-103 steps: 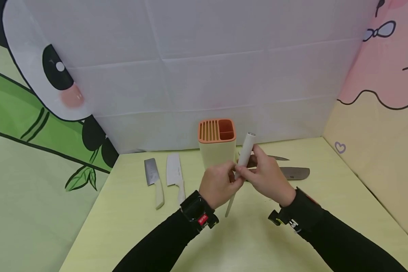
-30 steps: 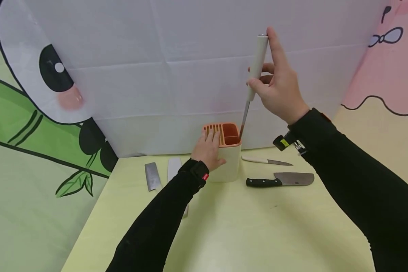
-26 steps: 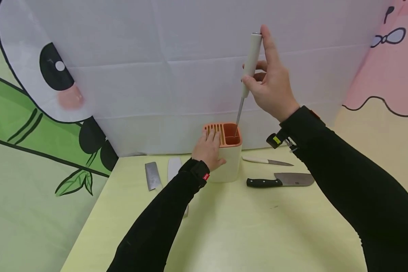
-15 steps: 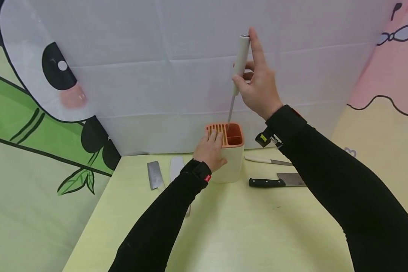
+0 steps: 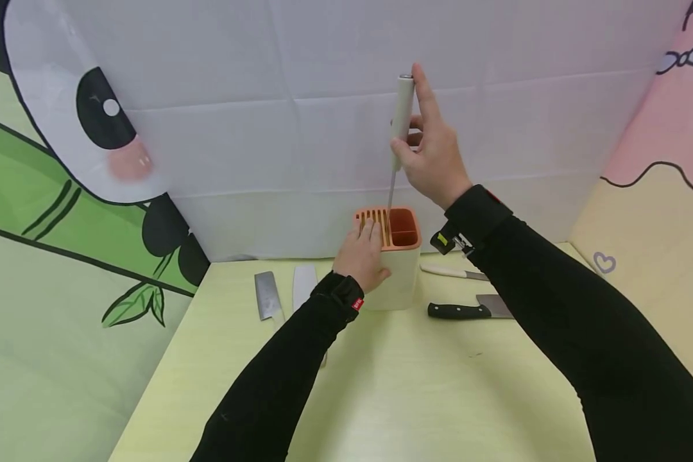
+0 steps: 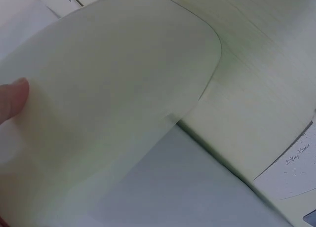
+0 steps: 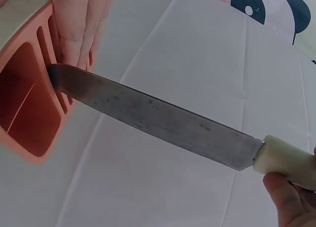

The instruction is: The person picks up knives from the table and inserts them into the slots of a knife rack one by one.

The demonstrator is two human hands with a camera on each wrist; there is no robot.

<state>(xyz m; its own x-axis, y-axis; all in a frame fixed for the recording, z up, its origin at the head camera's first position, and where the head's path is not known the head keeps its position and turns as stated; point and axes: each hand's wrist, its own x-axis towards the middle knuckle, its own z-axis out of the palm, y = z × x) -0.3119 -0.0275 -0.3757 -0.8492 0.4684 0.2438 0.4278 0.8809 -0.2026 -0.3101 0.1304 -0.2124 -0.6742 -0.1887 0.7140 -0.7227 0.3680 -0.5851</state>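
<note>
My right hand grips the pale handle of a long knife, index finger stretched up along the handle's end. The blade points down, its tip at the slots in the orange top of a cream knife block. How far the tip goes in is hard to tell. My left hand rests on the slotted half of that top, fingers straight, thumb against the front wall. In the left wrist view the block's smooth wall fills much of the picture, with the thumb at the left edge.
Left of the block lie a small cleaver and a white-bladed knife, partly behind my left arm. To its right are a white-handled paring knife and a black-handled cleaver. A white cloth backdrop stands close behind.
Earlier both hands held the knife over the table; my left hand then went to the block. Over the last second, my right hand carried the knife left, from the block's right rim to the slots.
</note>
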